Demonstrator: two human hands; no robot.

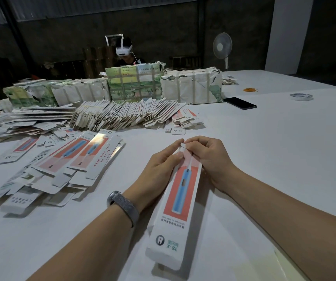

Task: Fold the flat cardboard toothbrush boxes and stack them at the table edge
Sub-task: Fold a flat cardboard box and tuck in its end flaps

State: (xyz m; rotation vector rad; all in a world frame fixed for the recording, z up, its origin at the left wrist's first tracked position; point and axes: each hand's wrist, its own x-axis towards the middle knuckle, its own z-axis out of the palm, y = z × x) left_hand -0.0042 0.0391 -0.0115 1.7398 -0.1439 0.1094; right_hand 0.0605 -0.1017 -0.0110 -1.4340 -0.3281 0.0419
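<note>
Toothbrush box [180, 196] lies centre tabletop [264, 149], long axis 6-to-12; left hand [159, 165] and right hand [209, 159] pinch its 12 o'clock flap; we judge it light, thin, crease-prone; grip near edges.

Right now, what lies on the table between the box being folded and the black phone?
Nothing: in the head view, the stretch of white table from the box, gripped by the left hand and right hand, up to the phone is bare.
</note>
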